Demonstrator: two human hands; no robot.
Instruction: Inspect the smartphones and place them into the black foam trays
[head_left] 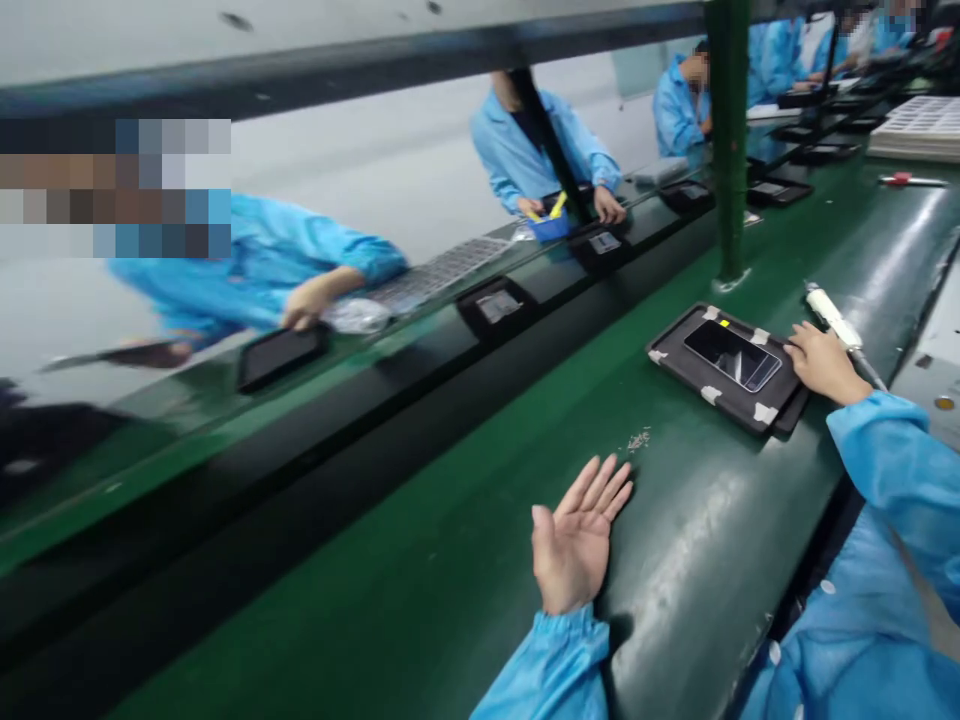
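My left hand (576, 548) is palm up over the green bench, fingers stretched out and nothing in it. Just beyond its fingertips lies a small scatter of tiny screw-like pieces (639, 440). On the right, my right hand (825, 362) has its fingers bent over the right edge of a black tray (675, 372); the thumb's hold is hard to make out. White tape patches mark the tray's rim. A smartphone (733, 355) rests in the tray, dark glass side up, with a small yellow tab at its upper edge. Beside my right hand lies a white electric screwdriver (832, 315).
A dark conveyor belt (337, 385) carrying black trays (496, 305) runs along the far side. Co-workers in blue smocks (315, 250) sit beyond it. A green post (727, 150) rises from the bench (465, 560); a shelf (337, 60) hangs overhead. White trays (919, 128) are stacked at back right.
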